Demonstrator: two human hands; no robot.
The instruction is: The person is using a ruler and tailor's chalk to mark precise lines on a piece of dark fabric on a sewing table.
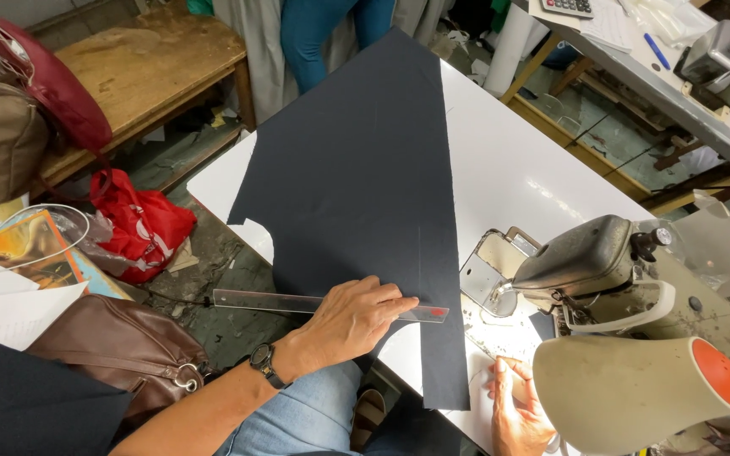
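A large piece of dark navy fabric point(356, 177) lies spread over the white table point(517, 169). A clear plastic ruler point(255, 300) rests across the fabric's near edge and sticks out past the table's left side. My left hand point(352, 321), with a black watch on the wrist, presses flat on the ruler, fingers pointing right. My right hand point(513, 405) lies on the table near the front edge, beside the fabric strip and partly hidden behind the sewing machine point(635, 338). I cannot tell if it holds anything.
A grey industrial sewing machine fills the right foreground. To the left stand a brown leather bag point(120, 350), a red plastic bag point(141, 224), a wooden bench point(149, 59) and papers. A person in teal trousers point(314, 34) stands beyond the table. A second table with a calculator point(568, 7) is at the top right.
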